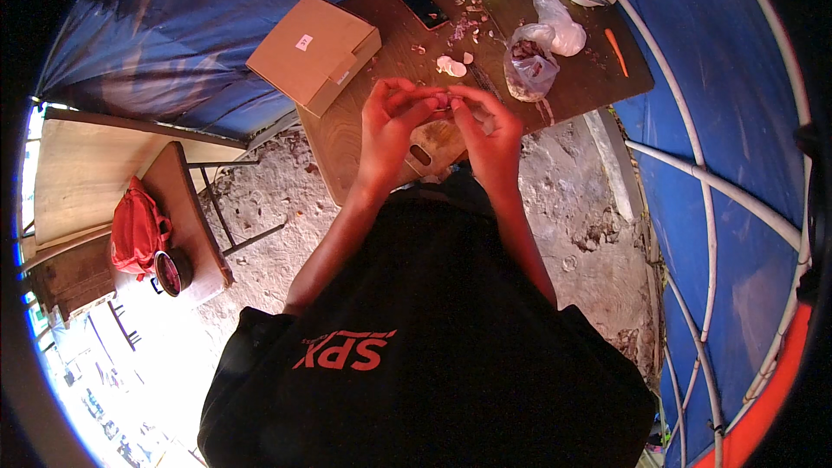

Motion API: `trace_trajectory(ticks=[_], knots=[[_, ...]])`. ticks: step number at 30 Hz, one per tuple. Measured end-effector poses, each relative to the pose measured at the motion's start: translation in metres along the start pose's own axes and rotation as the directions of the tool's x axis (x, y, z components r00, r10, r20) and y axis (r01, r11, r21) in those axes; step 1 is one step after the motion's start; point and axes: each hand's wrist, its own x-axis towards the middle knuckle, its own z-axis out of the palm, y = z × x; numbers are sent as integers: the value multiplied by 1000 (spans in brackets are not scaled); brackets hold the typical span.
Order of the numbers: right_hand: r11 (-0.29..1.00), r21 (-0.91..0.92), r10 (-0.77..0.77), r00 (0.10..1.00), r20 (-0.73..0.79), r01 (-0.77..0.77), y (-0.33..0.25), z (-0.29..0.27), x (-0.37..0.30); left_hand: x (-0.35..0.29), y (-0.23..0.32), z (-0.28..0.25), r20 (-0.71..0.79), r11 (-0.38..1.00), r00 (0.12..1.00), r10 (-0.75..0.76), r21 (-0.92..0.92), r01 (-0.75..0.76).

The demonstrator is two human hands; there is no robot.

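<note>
Black shirt cloth (433, 312) lies nearest; past it both forearms (338, 247) reach forward and converge. The left hand (387, 121) and right hand (496, 126) bend inward, fingers (419, 111) clamped on a small, rounded purplish bulb (444, 100) above the wood-grained desk (394, 48); beyond lie a crinkled plastic bag (531, 80) and flat-sided cardboard box (316, 43).

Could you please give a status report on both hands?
Left hand and right hand pinching small purplish-red piece. Brown wooden board beneath. White rounded pieces beyond, not in the way.
</note>
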Motion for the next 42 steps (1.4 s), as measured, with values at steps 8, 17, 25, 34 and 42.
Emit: trace_trajectory(ticks=[8,17,25,34,42], knots=[[971,-196,-151,987,-60,136,9,0,0,0,-8,0,-56,993,995,-83,-89,78],[785,-517,-386,922,22,341,15,5,3,1,-36,10,-175,982,978,-114,-169,84],[826,-506,-277,961,21,249,25,2,-1,4,-47,-1,-145,980,976,-162,-136,143],[829,-515,-248,969,8,217,24,3,-1,9,-46,-5,-95,992,988,-124,7,126],[970,-238,-87,988,-128,55,38,-2,-4,4,-54,-17,23,908,982,-189,-376,184]])
